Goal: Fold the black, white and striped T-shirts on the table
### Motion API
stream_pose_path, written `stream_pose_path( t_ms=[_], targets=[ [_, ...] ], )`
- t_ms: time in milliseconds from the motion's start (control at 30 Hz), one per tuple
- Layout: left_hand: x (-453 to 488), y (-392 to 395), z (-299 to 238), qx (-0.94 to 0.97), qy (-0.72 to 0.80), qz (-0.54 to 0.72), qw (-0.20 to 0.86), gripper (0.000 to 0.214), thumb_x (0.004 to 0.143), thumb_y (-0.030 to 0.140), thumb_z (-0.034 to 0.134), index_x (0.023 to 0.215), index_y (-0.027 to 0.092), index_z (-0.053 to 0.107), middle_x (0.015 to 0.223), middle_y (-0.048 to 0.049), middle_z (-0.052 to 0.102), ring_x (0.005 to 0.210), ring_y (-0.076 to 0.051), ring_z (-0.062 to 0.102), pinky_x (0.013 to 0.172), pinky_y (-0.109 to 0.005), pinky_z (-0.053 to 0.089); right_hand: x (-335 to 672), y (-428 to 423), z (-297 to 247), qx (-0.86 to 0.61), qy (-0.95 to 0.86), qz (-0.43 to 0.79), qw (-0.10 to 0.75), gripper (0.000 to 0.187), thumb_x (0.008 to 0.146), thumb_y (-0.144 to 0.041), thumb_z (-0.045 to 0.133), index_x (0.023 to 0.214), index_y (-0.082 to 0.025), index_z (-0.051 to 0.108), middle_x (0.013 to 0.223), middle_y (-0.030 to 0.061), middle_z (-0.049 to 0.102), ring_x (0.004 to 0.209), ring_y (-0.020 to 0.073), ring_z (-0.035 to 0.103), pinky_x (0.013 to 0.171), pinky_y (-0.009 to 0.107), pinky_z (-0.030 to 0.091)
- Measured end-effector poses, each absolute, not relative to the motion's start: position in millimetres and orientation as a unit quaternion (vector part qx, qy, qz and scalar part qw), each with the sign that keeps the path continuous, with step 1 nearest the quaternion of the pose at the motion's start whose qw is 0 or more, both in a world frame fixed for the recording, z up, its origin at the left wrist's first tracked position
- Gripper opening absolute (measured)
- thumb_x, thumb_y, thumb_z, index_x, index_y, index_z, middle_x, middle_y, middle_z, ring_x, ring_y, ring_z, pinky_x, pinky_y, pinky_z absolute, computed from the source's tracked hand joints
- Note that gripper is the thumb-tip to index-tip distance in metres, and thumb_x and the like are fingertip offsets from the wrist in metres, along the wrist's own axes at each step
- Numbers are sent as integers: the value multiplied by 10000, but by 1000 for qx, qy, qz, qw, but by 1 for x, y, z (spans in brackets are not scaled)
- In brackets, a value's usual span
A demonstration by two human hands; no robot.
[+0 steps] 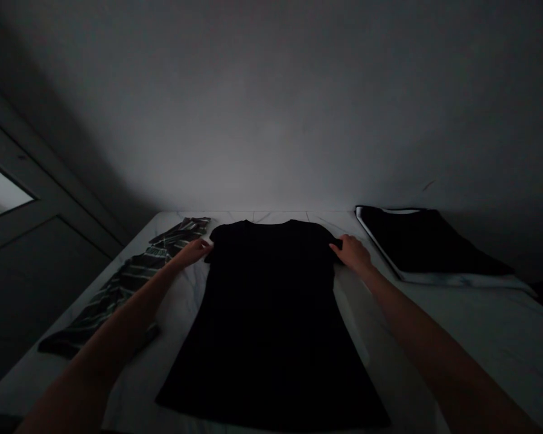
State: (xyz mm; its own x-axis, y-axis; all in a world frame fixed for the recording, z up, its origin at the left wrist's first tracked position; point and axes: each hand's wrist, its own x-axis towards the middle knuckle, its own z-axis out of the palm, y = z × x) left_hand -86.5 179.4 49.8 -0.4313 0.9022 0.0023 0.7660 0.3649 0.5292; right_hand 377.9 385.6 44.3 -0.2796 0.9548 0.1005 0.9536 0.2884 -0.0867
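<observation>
Each hand, left hand (194, 250) and right hand (353, 252), pinches a sleeve of the black T-shirt (271, 313), likely soft, light, best gripped at its shoulders.

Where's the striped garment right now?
In the head view, the striped garment lies along the table's left edge, just left of the black T-shirt, beside the left hand.

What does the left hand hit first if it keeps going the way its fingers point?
Probably the black T-shirt: the left hand points right and away, fingertips already at its left sleeve edge. Going on, it would ride over the shoulder. Depth is dim, so contact itself is unclear.
</observation>
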Motion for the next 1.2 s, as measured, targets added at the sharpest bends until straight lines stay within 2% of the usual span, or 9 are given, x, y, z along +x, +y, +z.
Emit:
stream_pose_path(
  t_ms=[200, 367, 500, 633, 733, 900, 1000, 1133, 1200],
  targets=[
    [-84, 160, 42, 532, 790, 263, 152, 450, 700, 618, 594, 809, 187, 663, 717, -35, 647, 714, -205, 614, 699, -308, 470, 379, 382, 34, -586, -803, 31, 103, 276, 966, -334, 483, 1152, -144, 560, 1171, 150, 656, 1072, 260, 621, 837, 329, 471],
    [-81, 167, 39, 488, 808, 280, 177, 486, 664, 661, 589, 782, 198, 673, 801, -46, 694, 756, -216, 624, 718, -310, 469, 376, 397, 24, -563, -806, 52, 176, 189, 921, -310, 477, 1049, -194, 554, 1108, 119, 666, 1037, 250, 629, 846, 329, 481],
    [-70, 181, 39, 431, 831, 258, 238, 496, 670, 691, 582, 718, 202, 650, 666, -27, 646, 679, -218, 608, 613, -297, 434, 378, 409, 17, -573, -776, 124, 233, 223, 881, -364, 495, 1035, -206, 530, 1003, 116, 686, 950, 278, 660, 829, 361, 501],
    [-53, 189, 38, 441, 836, 255, 203, 411, 643, 612, 660, 668, 212, 572, 636, -3, 577, 664, -199, 565, 595, -286, 396, 381, 414, 14, -572, -746, 186, 288, 262, 868, -415, 489, 1039, -217, 495, 1017, 131, 679, 962, 297, 654, 854, 384, 498],
    [-42, 190, 38, 448, 828, 287, 174, 346, 673, 541, 649, 691, 223, 512, 652, 20, 531, 649, -170, 518, 596, -275, 383, 384, 418, 13, -576, -730, 197, 310, 276, 878, -439, 473, 1050, -223, 468, 1058, 147, 663, 1012, 306, 634, 880, 397, 484],
    [-36, 191, 40, 386, 823, 367, 199, 337, 654, 462, 641, 660, 223, 404, 631, 47, 449, 607, -132, 460, 559, -248, 370, 387, 430, 17, -570, -728, 218, 313, 251, 858, -430, 505, 998, -227, 457, 1035, 136, 661, 992, 297, 627, 885, 396, 481],
    [-41, 190, 43, 314, 804, 429, 266, 396, 597, 477, 685, 754, 224, 425, 678, 59, 492, 564, -111, 483, 519, -233, 373, 392, 435, 19, -566, -738, 210, 301, 217, 840, -358, 544, 994, -228, 462, 1041, 127, 665, 991, 286, 627, 887, 386, 484],
    [-60, 183, 47, 292, 785, 436, 329, 579, 452, 352, 793, 933, 226, 496, 825, 24, 612, 610, -143, 591, 530, -250, 432, 403, 432, 20, -539, -793, 169, 226, 219, 857, -224, 533, 1068, -194, 483, 1096, 138, 654, 1043, 268, 627, 900, 363, 475],
    [-72, 185, 50, 338, 784, 393, 340, 616, 435, 315, 807, 973, 224, 522, 803, 21, 624, 617, -168, 611, 531, -262, 444, 407, 428, 24, -533, -818, 133, 171, 226, 882, -187, 511, 1108, -175, 504, 1122, 145, 644, 1044, 255, 629, 884, 348, 474]
  ],
)
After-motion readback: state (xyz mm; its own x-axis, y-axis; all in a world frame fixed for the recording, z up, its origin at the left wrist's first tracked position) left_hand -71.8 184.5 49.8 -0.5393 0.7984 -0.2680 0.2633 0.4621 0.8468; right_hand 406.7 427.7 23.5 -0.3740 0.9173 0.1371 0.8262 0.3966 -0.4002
